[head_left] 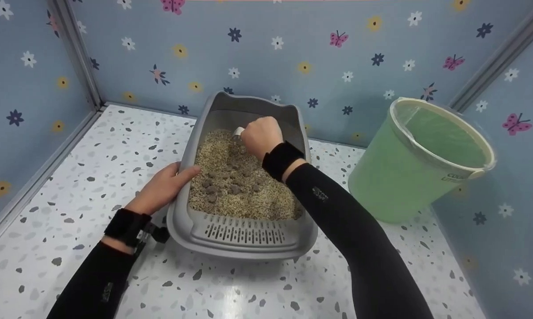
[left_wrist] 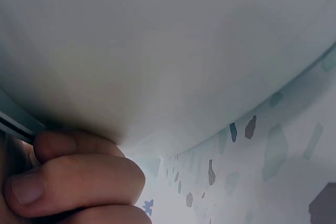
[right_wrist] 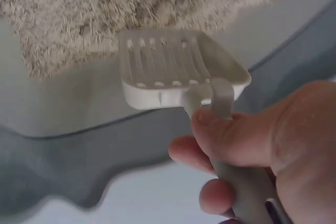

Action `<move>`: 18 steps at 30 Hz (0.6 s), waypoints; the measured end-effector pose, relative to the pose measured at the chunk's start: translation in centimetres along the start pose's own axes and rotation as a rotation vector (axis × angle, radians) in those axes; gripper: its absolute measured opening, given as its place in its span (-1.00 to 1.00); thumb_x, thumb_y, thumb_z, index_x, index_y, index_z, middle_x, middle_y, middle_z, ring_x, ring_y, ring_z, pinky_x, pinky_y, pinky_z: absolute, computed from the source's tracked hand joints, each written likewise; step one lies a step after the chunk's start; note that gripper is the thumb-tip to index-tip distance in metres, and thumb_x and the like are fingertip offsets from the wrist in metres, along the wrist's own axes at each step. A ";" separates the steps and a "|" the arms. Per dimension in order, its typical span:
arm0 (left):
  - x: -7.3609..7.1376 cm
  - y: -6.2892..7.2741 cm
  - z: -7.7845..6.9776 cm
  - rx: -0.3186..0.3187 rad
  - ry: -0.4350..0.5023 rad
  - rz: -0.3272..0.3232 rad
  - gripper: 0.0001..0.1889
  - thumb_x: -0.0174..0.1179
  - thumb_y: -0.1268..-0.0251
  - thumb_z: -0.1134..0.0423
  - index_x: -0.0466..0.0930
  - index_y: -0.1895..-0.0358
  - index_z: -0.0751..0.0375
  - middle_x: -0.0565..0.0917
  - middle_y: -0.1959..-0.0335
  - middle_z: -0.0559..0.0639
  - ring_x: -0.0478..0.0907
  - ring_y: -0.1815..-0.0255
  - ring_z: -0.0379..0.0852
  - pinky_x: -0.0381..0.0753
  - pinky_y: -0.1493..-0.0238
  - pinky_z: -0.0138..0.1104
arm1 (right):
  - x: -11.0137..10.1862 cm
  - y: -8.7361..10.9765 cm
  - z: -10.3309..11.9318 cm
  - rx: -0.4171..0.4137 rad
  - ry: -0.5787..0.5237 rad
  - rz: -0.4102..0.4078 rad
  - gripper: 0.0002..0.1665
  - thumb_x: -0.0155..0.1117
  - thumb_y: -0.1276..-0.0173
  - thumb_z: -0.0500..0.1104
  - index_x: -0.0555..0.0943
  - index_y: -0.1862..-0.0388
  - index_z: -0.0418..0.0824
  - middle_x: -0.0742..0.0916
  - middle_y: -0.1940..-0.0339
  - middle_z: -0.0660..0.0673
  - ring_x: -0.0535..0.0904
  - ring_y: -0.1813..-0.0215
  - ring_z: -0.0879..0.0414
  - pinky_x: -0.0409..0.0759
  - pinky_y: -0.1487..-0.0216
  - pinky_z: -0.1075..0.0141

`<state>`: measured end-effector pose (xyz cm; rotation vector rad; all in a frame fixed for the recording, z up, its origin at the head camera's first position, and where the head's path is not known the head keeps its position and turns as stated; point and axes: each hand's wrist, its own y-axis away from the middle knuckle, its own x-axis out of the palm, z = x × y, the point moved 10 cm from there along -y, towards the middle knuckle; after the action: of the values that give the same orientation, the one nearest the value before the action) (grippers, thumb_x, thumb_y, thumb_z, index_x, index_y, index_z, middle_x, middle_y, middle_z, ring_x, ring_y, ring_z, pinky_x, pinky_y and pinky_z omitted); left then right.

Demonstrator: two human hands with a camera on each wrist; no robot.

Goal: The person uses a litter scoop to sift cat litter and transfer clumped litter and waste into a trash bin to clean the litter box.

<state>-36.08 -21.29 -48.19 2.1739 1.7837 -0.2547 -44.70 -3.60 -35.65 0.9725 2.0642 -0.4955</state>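
Note:
A grey litter box (head_left: 244, 251) with a slotted front ledge holds tan pellet litter (head_left: 262, 206). Dark clumps (head_left: 235, 189) lie on the litter, mostly left of centre. My left hand (head_left: 164, 187) grips the box's left rim, its thumb over the top and its fingers (left_wrist: 79, 179) curled below, against the outer wall. Over the back part of the box, my right hand (head_left: 262, 136) holds a litter scoop (right_wrist: 163, 64) by its handle. The scoop's slotted head is close to the litter edge and the box wall in the right wrist view; the head view mostly hides it.
A green bin (head_left: 381, 177) with a cream rim and a clear plastic liner stands to the right of the box. The speckled white floor (head_left: 85, 212) meets blue flowered panels (head_left: 257, 57) at the back and on both sides.

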 end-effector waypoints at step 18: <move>0.1 -0.3 0.2 0.009 -0.012 0.006 0.19 0.05 -0.55 -0.59 0.02 -0.80 0.36 0.62 -0.37 0.37 0.74 -0.22 0.22 0.71 -0.33 0.10 | -5.0 6.7 5.2 -0.281 0.049 -0.169 -0.32 0.21 -0.55 -0.34 0.12 0.69 0.01 0.19 0.67 0.09 0.05 0.58 0.19 0.08 0.61 0.25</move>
<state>-36.33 -21.26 -48.44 2.1789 1.7723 -0.2741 -34.98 -4.99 -35.06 0.6544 2.1991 -0.2582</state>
